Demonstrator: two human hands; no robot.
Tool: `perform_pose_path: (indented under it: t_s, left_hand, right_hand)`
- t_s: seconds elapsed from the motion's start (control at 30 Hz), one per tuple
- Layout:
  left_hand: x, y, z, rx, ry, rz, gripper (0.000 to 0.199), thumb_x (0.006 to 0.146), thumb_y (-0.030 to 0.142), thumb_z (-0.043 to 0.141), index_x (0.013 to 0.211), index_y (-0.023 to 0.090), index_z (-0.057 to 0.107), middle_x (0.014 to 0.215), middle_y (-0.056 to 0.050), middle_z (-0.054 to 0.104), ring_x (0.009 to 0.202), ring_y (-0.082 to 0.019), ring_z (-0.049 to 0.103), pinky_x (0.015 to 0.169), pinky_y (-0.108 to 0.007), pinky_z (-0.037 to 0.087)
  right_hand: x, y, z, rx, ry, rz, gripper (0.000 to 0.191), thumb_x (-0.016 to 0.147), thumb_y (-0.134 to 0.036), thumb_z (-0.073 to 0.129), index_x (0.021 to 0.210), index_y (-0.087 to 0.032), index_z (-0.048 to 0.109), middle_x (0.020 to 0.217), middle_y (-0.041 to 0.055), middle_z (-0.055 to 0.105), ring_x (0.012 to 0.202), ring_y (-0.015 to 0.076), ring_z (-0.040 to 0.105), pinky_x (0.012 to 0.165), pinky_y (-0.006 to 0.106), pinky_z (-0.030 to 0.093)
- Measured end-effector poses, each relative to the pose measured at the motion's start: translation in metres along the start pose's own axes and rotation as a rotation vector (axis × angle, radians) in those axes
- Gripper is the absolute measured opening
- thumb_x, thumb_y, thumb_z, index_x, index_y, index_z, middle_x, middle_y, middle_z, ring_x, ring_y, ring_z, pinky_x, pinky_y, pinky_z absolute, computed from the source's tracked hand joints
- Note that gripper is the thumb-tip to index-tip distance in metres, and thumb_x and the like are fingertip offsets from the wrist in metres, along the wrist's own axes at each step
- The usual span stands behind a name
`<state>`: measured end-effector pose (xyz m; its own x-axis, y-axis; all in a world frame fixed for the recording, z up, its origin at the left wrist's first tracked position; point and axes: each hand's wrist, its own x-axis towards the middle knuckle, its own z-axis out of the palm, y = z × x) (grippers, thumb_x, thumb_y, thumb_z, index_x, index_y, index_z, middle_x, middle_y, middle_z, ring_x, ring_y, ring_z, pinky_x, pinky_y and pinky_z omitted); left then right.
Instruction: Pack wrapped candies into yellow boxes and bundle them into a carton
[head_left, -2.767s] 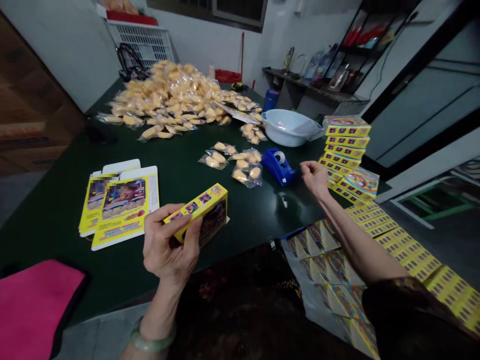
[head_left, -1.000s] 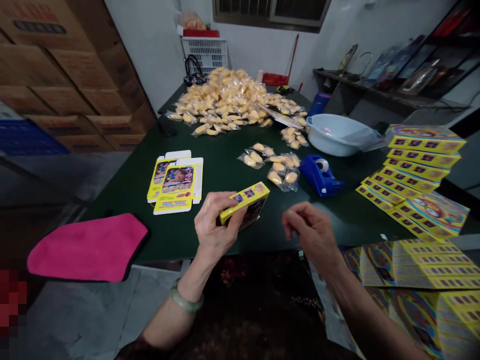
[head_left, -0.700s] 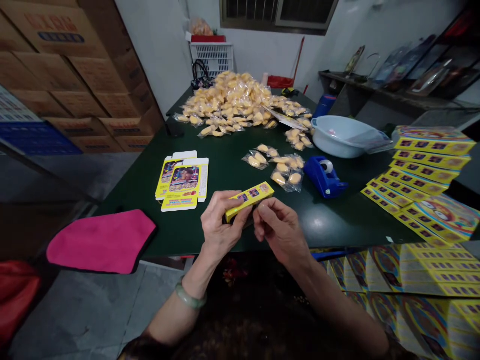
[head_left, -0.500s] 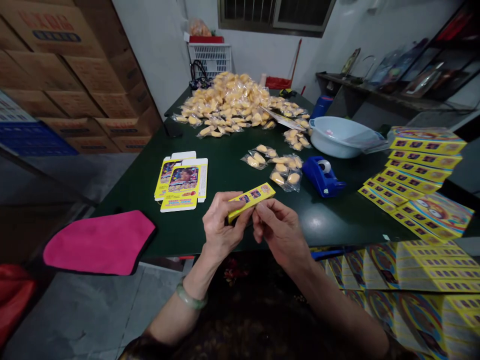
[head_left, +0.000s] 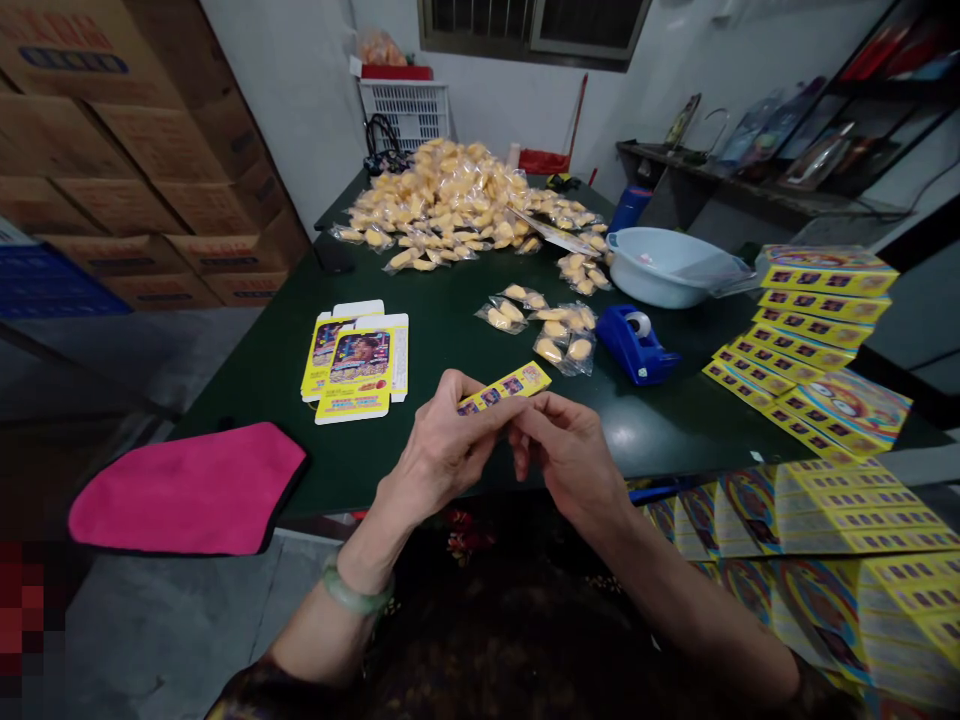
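Box [head_left: 514,385] near the table's [head_left: 442,345] six-o'clock edge was clasped by left hand [head_left: 439,440] with curled fingers, while right hand [head_left: 574,440] pinched close at box's four o'clock, holding what I could not tell, and too strong squeezing could perhaps dent its side.

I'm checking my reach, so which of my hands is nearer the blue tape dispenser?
Right. Your right hand is on your side of the blue tape dispenser, to its left, not touching; your left hand is farther left, around the yellow box.
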<state>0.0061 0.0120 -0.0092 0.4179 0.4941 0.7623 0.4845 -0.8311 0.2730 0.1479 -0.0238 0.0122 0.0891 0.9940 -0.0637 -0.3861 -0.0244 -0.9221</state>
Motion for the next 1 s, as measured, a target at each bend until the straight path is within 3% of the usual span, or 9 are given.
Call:
perform_pose_path:
  t_s: [0.1,0.37,0.53,0.67,0.73,0.8,0.83,0.9,1.0]
  left_hand:
    - [0.003,0.001,-0.004,0.024,-0.114,-0.048,0.045,0.083,0.011,0.051,0.123,0.03,0.058,0.084,0.0,0.048,0.063,-0.008,0.049,0.05,-0.018,0.04]
    - [0.008,-0.007,-0.01,-0.018,-0.113,-0.131,0.051,0.078,0.013,0.053,0.129,0.019,0.05,0.082,0.0,0.047,0.065,-0.009,0.048,0.054,-0.02,0.04]
    - [0.01,-0.011,-0.009,-0.056,-0.062,-0.091,0.043,0.084,0.025,0.057,0.126,0.017,0.052,0.081,0.0,0.047,0.067,-0.011,0.05,0.056,-0.023,0.043]
    - [0.011,-0.014,0.003,0.0,0.088,-0.142,0.034,0.085,0.034,0.062,0.115,0.018,0.064,0.075,0.0,0.051,0.062,-0.01,0.051,0.053,-0.022,0.042]
    - [0.012,-0.018,0.005,-0.012,0.167,-0.198,0.027,0.084,0.031,0.063,0.106,0.016,0.069,0.072,0.0,0.055,0.06,-0.01,0.051,0.053,-0.022,0.042]
    - [0.012,-0.022,0.003,-0.096,0.234,-0.32,0.024,0.081,0.03,0.066,0.099,0.016,0.073,0.07,-0.001,0.059,0.059,-0.01,0.053,0.054,-0.023,0.043]
    - [0.013,-0.025,0.001,-0.171,0.266,-0.418,0.023,0.079,0.032,0.067,0.095,0.017,0.074,0.069,-0.001,0.062,0.059,-0.011,0.054,0.054,-0.023,0.043]
    - [0.014,-0.029,-0.001,-0.369,0.331,-0.651,0.024,0.074,0.037,0.072,0.089,0.018,0.075,0.069,-0.002,0.066,0.058,-0.011,0.056,0.052,-0.024,0.043]
    - [0.014,-0.032,0.004,-0.693,0.359,-1.009,0.025,0.063,0.037,0.078,0.078,0.018,0.075,0.064,-0.001,0.067,0.052,-0.011,0.055,0.048,-0.023,0.043]
  right_hand:
    - [0.001,0.002,-0.001,-0.019,0.0,-0.02,0.024,0.065,-0.034,0.074,0.056,-0.017,0.058,0.05,-0.0046,0.056,0.035,0.0051,0.043,0.031,0.018,0.039]
    - [0.016,0.027,0.0,-0.141,0.111,-0.156,0.024,0.07,-0.039,0.073,0.067,-0.018,0.061,0.051,-0.0051,0.057,0.04,0.0063,0.048,0.036,0.018,0.043]
    - [0.026,0.059,-0.008,-0.107,0.151,0.079,0.048,0.057,-0.056,0.077,0.057,-0.021,0.043,0.04,-0.0079,0.048,0.031,0.0071,0.041,0.03,0.02,0.035]
    - [0.028,0.076,-0.029,-0.215,0.063,0.118,0.046,0.061,-0.055,0.073,0.06,-0.022,0.042,0.044,-0.0081,0.045,0.035,0.0073,0.038,0.031,0.02,0.032]
    - [0.027,0.078,-0.044,-0.406,0.138,-0.007,0.034,0.065,-0.043,0.073,0.069,-0.021,0.047,0.055,-0.0053,0.052,0.042,0.009,0.044,0.037,0.022,0.038]
    - [0.024,0.078,-0.06,-0.711,0.241,-0.246,0.025,0.07,-0.028,0.069,0.089,-0.02,0.055,0.081,0.0036,0.062,0.059,0.0143,0.056,0.054,0.03,0.051]
    - [0.021,0.077,-0.069,-0.88,0.259,-0.383,0.032,0.072,-0.023,0.065,0.103,-0.02,0.056,0.1,0.0094,0.062,0.074,0.0186,0.061,0.066,0.036,0.054]
    - [0.014,0.075,-0.083,-1.159,0.195,-0.625,0.05,0.077,-0.015,0.058,0.125,-0.021,0.049,0.129,0.0172,0.049,0.108,0.0278,0.057,0.088,0.047,0.05]
    - [0.001,0.069,-0.096,-1.378,0.043,-0.888,0.057,0.081,-0.013,0.056,0.135,-0.025,0.043,0.144,0.0173,0.035,0.132,0.034,0.038,0.098,0.052,0.043]
